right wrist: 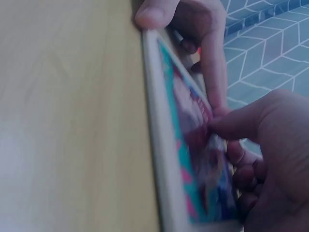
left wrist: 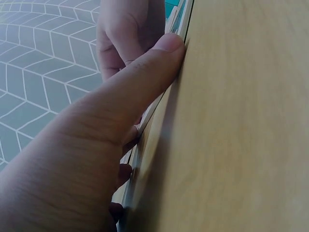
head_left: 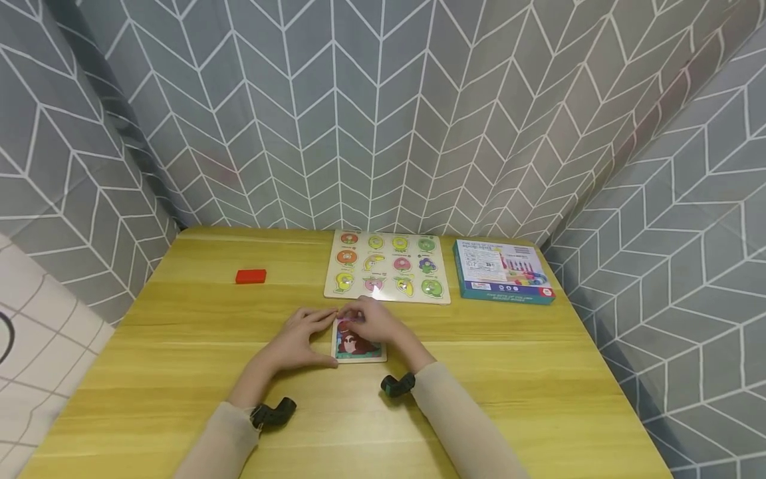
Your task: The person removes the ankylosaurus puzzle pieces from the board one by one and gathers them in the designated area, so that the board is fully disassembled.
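A small picture puzzle (head_left: 361, 352) in a pale frame lies flat on the table, with a red-brown figure on a teal ground. My left hand (head_left: 302, 342) spreads along its left side, the thumb touching the near corner and the forefinger near the far one. Over the upper left of the picture, my right hand (head_left: 374, 322) bends its fingers. In the right wrist view, the right thumb (right wrist: 236, 121) presses on the picture (right wrist: 193, 130) while curled fingers sit at the far edge. Whether a loose piece is between them is hidden.
Behind the hands lies a fruit puzzle board (head_left: 389, 267) with several knobless-looking fruit pictures. A boxed set (head_left: 504, 271) stands to its right. Toward the left back is a red block (head_left: 251, 276). Patterned curtain (head_left: 371, 113) hangs behind the wooden table (head_left: 479, 366).
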A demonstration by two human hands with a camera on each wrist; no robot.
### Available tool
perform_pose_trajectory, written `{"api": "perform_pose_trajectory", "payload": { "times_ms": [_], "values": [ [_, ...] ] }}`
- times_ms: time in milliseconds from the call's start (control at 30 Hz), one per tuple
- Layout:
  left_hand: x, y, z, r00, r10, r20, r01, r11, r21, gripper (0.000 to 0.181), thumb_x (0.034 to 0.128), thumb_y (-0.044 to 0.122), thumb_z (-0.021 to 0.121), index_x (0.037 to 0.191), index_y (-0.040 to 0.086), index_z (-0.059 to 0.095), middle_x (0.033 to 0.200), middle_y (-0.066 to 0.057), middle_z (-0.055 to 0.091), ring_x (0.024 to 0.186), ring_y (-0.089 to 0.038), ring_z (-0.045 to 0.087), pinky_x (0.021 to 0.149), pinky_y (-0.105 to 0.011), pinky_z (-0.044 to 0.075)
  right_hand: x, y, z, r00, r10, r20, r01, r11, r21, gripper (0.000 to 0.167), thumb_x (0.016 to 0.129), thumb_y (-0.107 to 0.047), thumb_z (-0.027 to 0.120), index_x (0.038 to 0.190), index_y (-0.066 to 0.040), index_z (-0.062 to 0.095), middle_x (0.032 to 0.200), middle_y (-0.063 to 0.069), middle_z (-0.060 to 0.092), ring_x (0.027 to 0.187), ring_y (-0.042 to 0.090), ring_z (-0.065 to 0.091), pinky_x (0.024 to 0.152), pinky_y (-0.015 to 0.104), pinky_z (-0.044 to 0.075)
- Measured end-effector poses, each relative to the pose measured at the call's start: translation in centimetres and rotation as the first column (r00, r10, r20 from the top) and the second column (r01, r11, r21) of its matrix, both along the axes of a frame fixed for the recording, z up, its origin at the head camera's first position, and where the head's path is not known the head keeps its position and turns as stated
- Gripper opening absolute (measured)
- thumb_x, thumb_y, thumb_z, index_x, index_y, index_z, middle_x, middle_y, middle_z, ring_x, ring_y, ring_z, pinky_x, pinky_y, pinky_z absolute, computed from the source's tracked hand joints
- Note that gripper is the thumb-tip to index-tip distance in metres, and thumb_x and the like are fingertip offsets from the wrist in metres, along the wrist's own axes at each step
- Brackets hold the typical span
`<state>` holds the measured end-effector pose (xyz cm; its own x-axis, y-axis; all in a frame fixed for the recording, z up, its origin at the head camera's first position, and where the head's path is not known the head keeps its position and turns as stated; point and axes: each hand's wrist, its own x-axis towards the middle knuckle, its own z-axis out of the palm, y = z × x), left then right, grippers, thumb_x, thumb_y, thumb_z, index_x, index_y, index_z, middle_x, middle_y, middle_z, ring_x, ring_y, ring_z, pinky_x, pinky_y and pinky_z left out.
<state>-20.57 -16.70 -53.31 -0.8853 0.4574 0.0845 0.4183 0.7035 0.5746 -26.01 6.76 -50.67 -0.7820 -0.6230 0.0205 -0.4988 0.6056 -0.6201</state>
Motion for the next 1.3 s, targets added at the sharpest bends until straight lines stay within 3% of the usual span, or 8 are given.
{"api": "perform_pose_trajectory", "payload": {
  "times_ms": [167, 500, 1067, 1300],
  "values": [
    [0.0, 0.2, 0.0, 1.000, -0.005, -0.011, 0.005, 1.000, 0.002, 0.110, 0.0725, 0.065, 0.090, 0.160, 0.014, 0.049, 0.164, -0.005, 0.048, 0.133, -0.028, 0.044, 0.109, -0.061, 0.041, -0.1, 0.0, 0.1, 1.000, 0.004, 0.007, -0.004, 1.000, 0.010, 0.021, 0.098, -0.012, 0.072, 0.118, -0.011, 0.078, 0.108, 0.007, 0.070, 0.094, 0.017, 0.059, 0.085, 0.032, 0.050],
    [0.0, 0.1, 0.3, 1.000, -0.005, -0.009, 0.005, 1.000, 0.007, 0.110, 0.0713, 0.063, 0.092, 0.160, 0.013, 0.050, 0.164, -0.006, 0.048, 0.135, -0.029, 0.043, 0.110, -0.062, 0.040, 0.3, -0.2, 0.0, 0.999, -0.008, 0.033, 0.009, 1.000, -0.029, 0.024, 0.098, -0.007, 0.068, 0.122, -0.007, 0.075, 0.123, 0.012, 0.069, 0.115, 0.027, 0.063, 0.106, 0.045, 0.051],
    [0.1, 0.2, 0.4, 1.000, 0.005, 0.010, -0.005, 1.000, 0.018, 0.110, 0.0708, 0.060, 0.094, 0.159, 0.012, 0.050, 0.165, -0.006, 0.047, 0.131, -0.029, 0.044, 0.110, -0.061, 0.039, 0.5, 0.1, -1.2, 1.000, 0.010, 0.029, -0.006, 0.991, -0.135, 0.029, 0.101, -0.001, 0.063, 0.128, -0.002, 0.073, 0.128, 0.012, 0.070, 0.126, 0.028, 0.063, 0.111, 0.042, 0.050],
    [0.1, 0.2, 0.6, 1.000, 0.002, 0.023, -0.003, 1.000, 0.009, 0.109, 0.0715, 0.060, 0.093, 0.159, 0.011, 0.050, 0.166, -0.006, 0.046, 0.132, -0.030, 0.044, 0.110, -0.062, 0.039, 0.5, 0.5, -1.3, 0.999, 0.042, 0.005, -0.040, 0.988, -0.151, 0.032, 0.100, -0.007, 0.072, 0.131, -0.004, 0.071, 0.130, 0.013, 0.069, 0.125, 0.029, 0.064, 0.110, 0.044, 0.050]
  ]
}}
